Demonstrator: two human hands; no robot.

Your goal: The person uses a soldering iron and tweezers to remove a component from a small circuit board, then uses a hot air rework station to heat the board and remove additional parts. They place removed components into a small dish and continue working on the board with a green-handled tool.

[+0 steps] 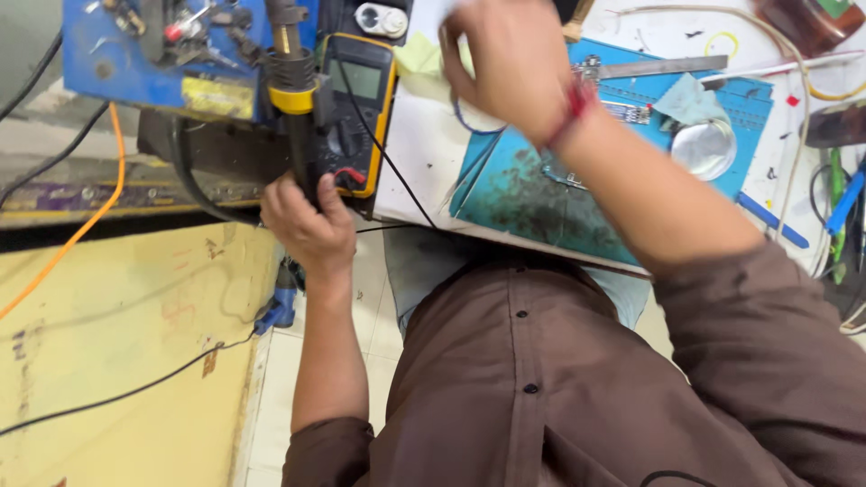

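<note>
**Two hands at a cluttered repair bench**

A worn yellow rectangular label (pixel 216 96) sits on the front of the blue metal tool holder (pixel 99 54) at the upper left; just right of it leans a yellow-cased black digital multimeter (pixel 354 113) with a grey screen and a round dial. The left hand (pixel 307 225) is clenched round the lower end of a black cylindrical hot-air tool handle with a yellow band (pixel 290 99); the handle rises from between thumb and fingers and stands against the holder, touching the multimeter's left edge. The right hand (pixel 505 63) reaches over the white bench top (pixel 419 162), blurred, with a red thread (pixel 575 104) at the wrist; its fingers curl downward, though whether they grip anything I cannot tell. Beneath the forearm lies a stained teal work mat (pixel 532 203); on it rest a small green circuit board (pixel 629 113), a round shiny metal dish (pixel 704 149) whose contents are not discernible, and a steel ruler (pixel 663 66).
</note>
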